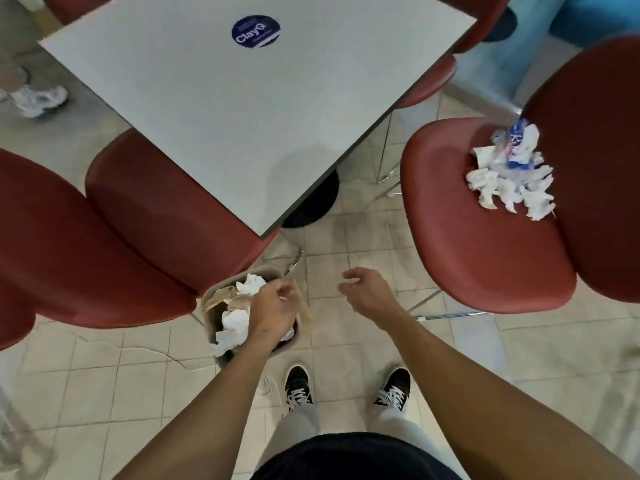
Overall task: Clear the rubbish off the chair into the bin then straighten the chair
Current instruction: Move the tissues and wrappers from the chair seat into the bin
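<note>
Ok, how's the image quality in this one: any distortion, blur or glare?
Head view: wide-angle lens bows the red chairs at the edges; the walking shoes top left are motion-blurred; the left hand over the bin is slightly soft; lighting is even, with only a faint shadow on the table.

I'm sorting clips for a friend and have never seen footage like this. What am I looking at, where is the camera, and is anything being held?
No machine here: a person wears a wide-angle camera on the head, looking down at their own arms and shoes. The left hand is over the bin, which holds crumpled paper; whether it still holds something is unclear. The right hand hangs loosely curled, empty, above the floor. Rubbish, white paper and a blue wrapper, lies on the red chair to the right. The grey table bears only a round blue sticker.
</note>
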A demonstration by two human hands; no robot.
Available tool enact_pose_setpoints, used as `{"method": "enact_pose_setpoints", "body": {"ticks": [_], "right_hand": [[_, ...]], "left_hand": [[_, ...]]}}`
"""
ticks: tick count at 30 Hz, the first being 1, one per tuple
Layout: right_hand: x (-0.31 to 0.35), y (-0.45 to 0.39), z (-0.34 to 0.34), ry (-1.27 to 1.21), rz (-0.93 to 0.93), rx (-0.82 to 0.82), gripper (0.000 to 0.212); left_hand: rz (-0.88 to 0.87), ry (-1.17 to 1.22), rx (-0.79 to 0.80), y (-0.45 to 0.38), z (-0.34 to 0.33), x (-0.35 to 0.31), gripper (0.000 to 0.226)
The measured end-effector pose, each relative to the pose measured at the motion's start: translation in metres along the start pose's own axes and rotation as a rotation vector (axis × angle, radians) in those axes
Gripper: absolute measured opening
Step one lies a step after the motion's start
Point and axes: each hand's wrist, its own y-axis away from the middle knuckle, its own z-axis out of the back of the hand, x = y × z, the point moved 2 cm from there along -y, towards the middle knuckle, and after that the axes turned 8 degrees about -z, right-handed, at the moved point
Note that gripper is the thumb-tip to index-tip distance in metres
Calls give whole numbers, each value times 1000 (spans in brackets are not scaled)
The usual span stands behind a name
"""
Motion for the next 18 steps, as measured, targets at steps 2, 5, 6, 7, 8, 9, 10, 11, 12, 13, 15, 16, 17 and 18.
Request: {"method": "enact_pose_setpoints", "body": {"ticks": [2,5,6,7,8,9,10,11,12,13,15,16,17,18], "right_hand": [[-12,1,33,-56,-24,-18,32],[-29,5,87,-106,-27,-59,30],[-34,7,105,-118,-17,-75,29],[-40,8,122,-125,-6,-96,30],[-46,7,139,-136,-1,-115,31],[-51,7,154,-149,-8,-131,31],[-58,6,170,-162,-15,-147,30],[-64,6,185,-173,-21,-165,30],[-70,5,201,-187,-24,-188,31],[-75,4,215,-201,-32,-208,32],[-82,1,239,-228,-50,-244,33],[-87,-3,251,-240,-57,-262,32],[-89,-6,260,-248,-65,-275,31],[-91,-11,269,-257,-69,-289,30]], "left_hand": [[-21,-16,35,2,-24,-26,8],[-89,-49,94,5,-67,-69,11],[-107,-66,102,5,-80,-84,10],[-122,-75,108,7,-95,-98,9],[-142,-73,117,7,-108,-112,9],[-164,-78,131,8,-121,-125,9],[-198,-98,148,10,-134,-139,10],[-228,-121,167,12,-145,-152,11],[-257,-136,186,13,-157,-164,12],[-278,-138,203,13,-168,-175,12],[-302,-130,232,11,-186,-193,12],[-307,-131,246,9,-196,-203,12],[-308,-136,256,6,-203,-211,12],[-307,-140,268,2,-210,-220,12]]}}
